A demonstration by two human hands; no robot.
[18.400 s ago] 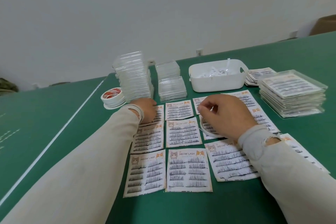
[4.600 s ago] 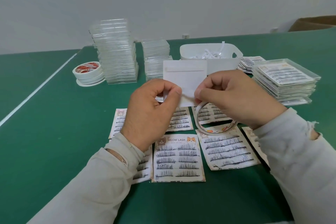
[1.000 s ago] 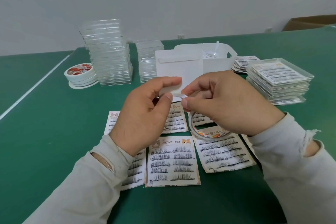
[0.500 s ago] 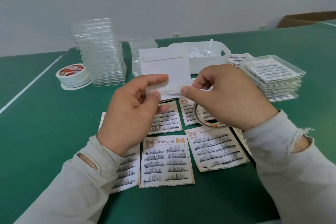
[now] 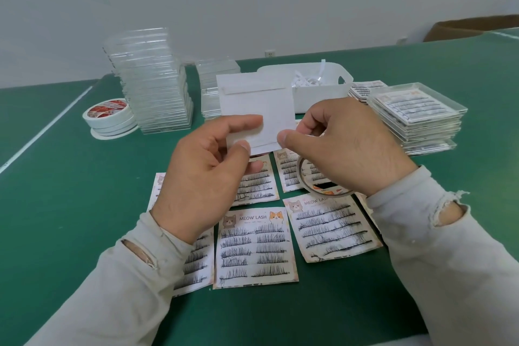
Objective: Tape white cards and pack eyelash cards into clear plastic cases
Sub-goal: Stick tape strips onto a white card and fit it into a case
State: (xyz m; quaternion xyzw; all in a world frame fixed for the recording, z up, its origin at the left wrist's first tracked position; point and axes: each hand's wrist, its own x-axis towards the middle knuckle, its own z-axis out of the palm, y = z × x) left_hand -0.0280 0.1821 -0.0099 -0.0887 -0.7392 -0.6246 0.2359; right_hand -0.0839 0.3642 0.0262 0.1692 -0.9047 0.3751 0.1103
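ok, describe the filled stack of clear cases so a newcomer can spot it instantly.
Start at the green table and find the white plastic bin at its far middle. Just right of the bin, past a small pile of loose eyelash cards, stands the stack of clear plastic cases with eyelash cards inside. The taller clear stacks left of the bin look empty.

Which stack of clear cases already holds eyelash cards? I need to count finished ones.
The stack of clear cases at the right, beside the white bin: printed lash cards show through. The two stacks at the left look empty.
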